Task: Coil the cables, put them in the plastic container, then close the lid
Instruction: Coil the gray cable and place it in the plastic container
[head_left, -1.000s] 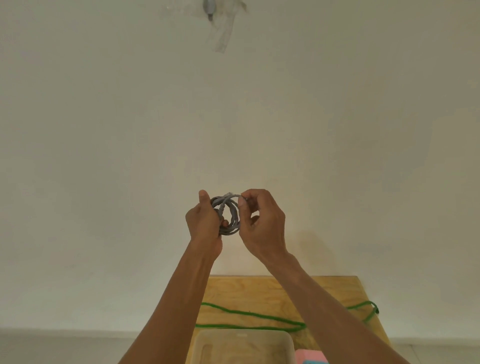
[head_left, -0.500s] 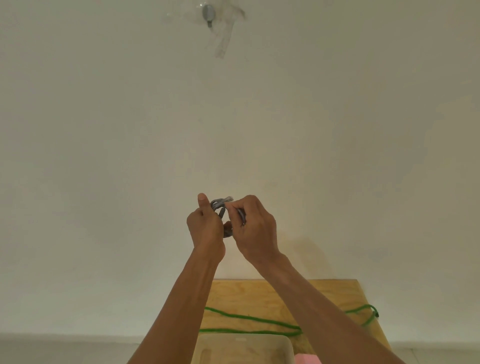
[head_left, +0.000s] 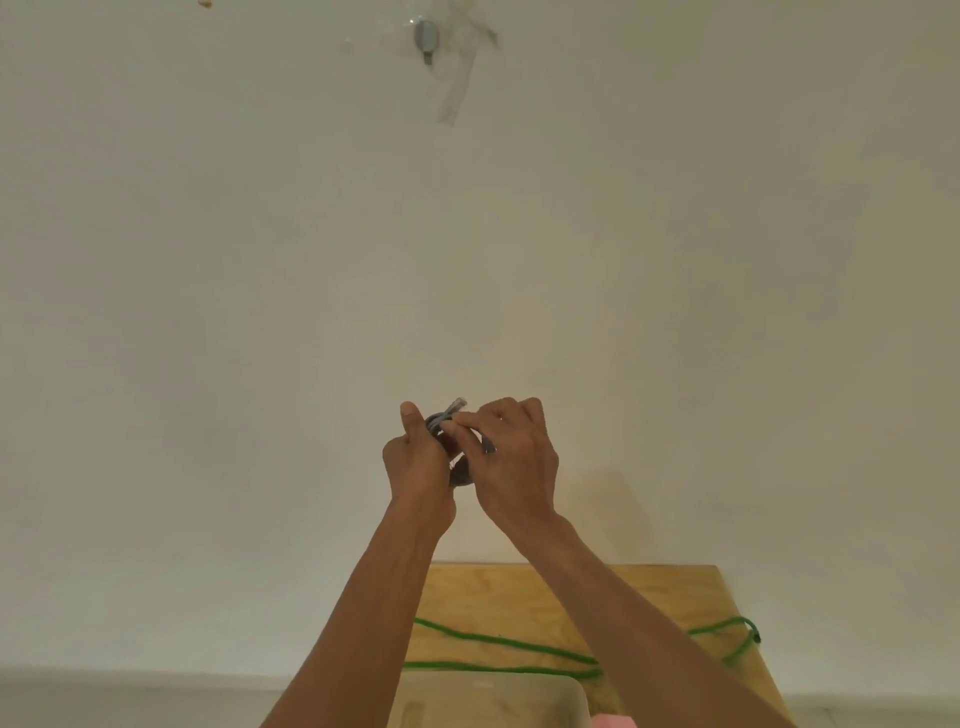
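Note:
I hold a small coil of grey cable (head_left: 453, 415) up in front of the white wall, above the table. My left hand (head_left: 418, 457) grips the coil from the left, thumb raised. My right hand (head_left: 511, 457) is closed on the coil from the right, its fingers pinching the strand near a plug end that sticks up. Most of the coil is hidden between my hands. A green cable (head_left: 498, 644) lies uncoiled across the wooden table (head_left: 519, 592). The clear plastic container (head_left: 488, 696) sits at the table's near edge, its rim partly in view.
A pink object (head_left: 615, 721) shows at the bottom edge, right of the container. The white wall fills most of the view, with a taped metal fitting (head_left: 427, 39) high up. The table's right edge runs near my right forearm.
My hands have drawn closer together, and the right hand now covers most of the grey coil, which showed as an open ring a second ago. The view has tipped slightly downward.

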